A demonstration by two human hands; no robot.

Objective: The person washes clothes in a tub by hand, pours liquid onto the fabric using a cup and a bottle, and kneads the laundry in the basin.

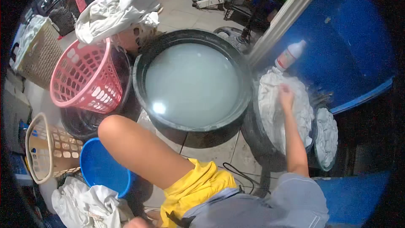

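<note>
My right hand (286, 94) reaches out to the right and rests on a heap of wet white cloth (272, 116) piled in a dark tub. Its fingers look bent into the fabric, though blur softens their outline. At the bottom edge, only a small part of my left hand (137, 223) shows, near a crumpled white cloth (86, 202); its fingers are out of sight. Between my arms and the far floor stands a large dark basin (192, 124) of cloudy whitish water (192, 82). A white bottle (291, 55) with a red-and-white label stands just beyond the heap.
On the left are a pink basket (110, 74), a beige basket (67, 143) and a blue bucket (126, 185). More white cloth (122, 6) is piled behind the pink basket. A smaller tub of white cloth (327, 139) and a blue container (350, 29) stand at the right.
</note>
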